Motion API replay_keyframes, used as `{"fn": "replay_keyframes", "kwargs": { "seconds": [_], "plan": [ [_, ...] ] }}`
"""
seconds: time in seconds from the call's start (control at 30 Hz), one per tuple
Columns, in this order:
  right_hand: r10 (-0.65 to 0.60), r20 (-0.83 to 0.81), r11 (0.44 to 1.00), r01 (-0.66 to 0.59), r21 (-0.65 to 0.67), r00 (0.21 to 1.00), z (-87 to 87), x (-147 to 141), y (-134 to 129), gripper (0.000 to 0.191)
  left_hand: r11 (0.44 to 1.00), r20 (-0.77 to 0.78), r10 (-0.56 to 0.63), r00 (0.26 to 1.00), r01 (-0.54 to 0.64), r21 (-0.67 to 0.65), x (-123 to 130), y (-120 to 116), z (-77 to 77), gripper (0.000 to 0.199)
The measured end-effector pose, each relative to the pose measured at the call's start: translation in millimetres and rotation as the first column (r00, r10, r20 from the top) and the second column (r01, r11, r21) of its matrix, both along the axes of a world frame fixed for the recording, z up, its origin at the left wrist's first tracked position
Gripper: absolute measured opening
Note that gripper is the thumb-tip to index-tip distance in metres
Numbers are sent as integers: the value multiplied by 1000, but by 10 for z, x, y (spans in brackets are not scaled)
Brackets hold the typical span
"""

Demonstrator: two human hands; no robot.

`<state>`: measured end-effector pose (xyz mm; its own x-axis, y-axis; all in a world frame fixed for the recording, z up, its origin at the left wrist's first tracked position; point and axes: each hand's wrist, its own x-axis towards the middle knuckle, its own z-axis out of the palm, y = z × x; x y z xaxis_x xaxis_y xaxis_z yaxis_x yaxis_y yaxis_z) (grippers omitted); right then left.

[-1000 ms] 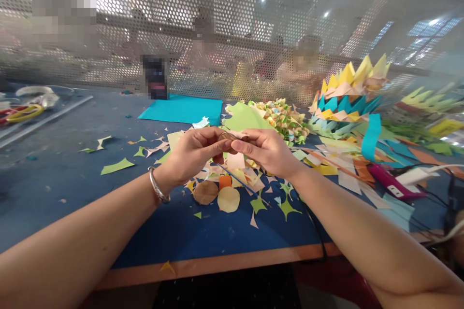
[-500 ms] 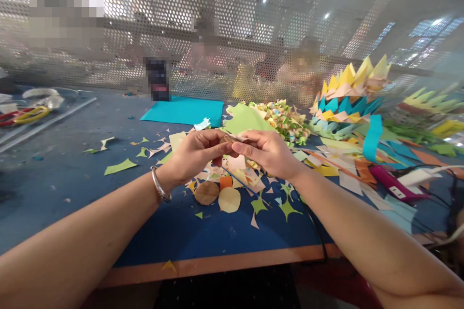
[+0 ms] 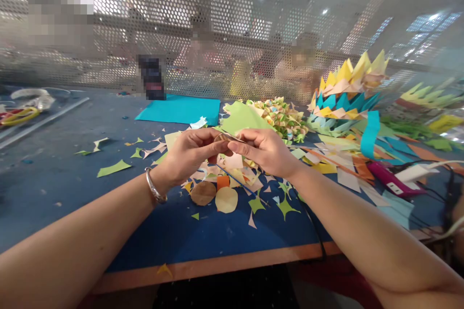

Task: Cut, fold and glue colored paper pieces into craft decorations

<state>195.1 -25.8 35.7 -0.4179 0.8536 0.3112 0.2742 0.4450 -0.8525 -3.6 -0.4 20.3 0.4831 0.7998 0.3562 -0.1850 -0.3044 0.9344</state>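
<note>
My left hand (image 3: 194,152) and my right hand (image 3: 263,150) meet over the scraps, both closed in a pinch on a small brown paper piece (image 3: 225,138) that the fingers mostly cover. Below them on the blue table lie a brown paper disc (image 3: 203,194), a pale yellow disc (image 3: 226,200) and an orange piece (image 3: 223,182). A thin blue stick (image 3: 237,182) rests slantwise on the scraps. Right behind the hands is a light green sheet (image 3: 242,117).
Behind stand a turquoise sheet (image 3: 181,109), a heap of small folded pieces (image 3: 282,118) and stacked zigzag paper rings (image 3: 344,101). At right are paper strips and a magenta power strip (image 3: 389,179) with cables. Scissors (image 3: 20,117) lie far left, before a perforated metal screen (image 3: 232,9).
The view has shifted slightly, so most things sit a little further left. Both hands keep their pinch on the brown piece, whose visible edge has changed slightly.
</note>
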Motion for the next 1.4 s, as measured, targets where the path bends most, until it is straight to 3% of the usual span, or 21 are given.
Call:
{"fn": "replay_keyframes", "kwargs": {
  "seconds": [0.2,0.47,1.4],
  "plan": [
    [7,-1,1000,-7,9,1000,17,0,-15,40,999,-3,-3,1000,3,36,-11,5,16,7],
    [35,0,999,-35,26,999,45,7,-42,40,999,-27,27,999,-26,42,5,-21,55,20],
    [53,55,997,-55,45,997,65,50,-36,38,998,-13,14,1000,-13,67,4,4,3,17]
  ]
}}
